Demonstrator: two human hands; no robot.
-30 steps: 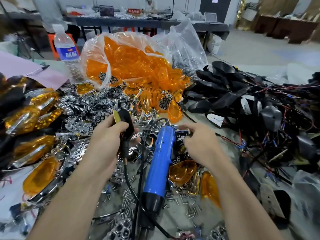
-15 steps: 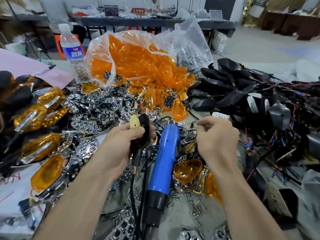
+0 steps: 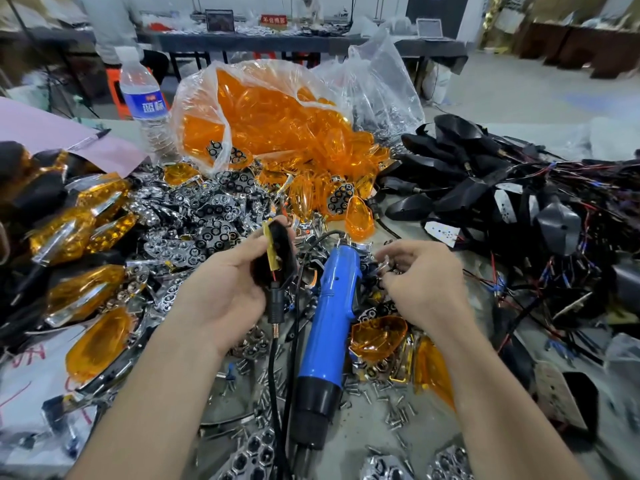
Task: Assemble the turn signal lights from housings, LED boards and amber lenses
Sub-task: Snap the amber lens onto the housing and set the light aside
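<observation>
My left hand grips a black housing upright, with a yellow LED board along its left edge and a black stem and cable hanging below. My right hand is curled to the right of it, its fingertips pinching a small chrome part that is mostly hidden. Between the hands a blue electric screwdriver lies on the table. A loose amber lens sits below my right hand.
A plastic bag of amber lenses stands at the back, with chrome reflectors heaped in front. Black housings with wires pile up at right. Finished lights lie at left. Behind is a water bottle. Screws are scattered near me.
My left hand has raised and turned the housing so its board edge faces me. My right hand left the pile by the screwdriver tip and now holds a small chrome part.
</observation>
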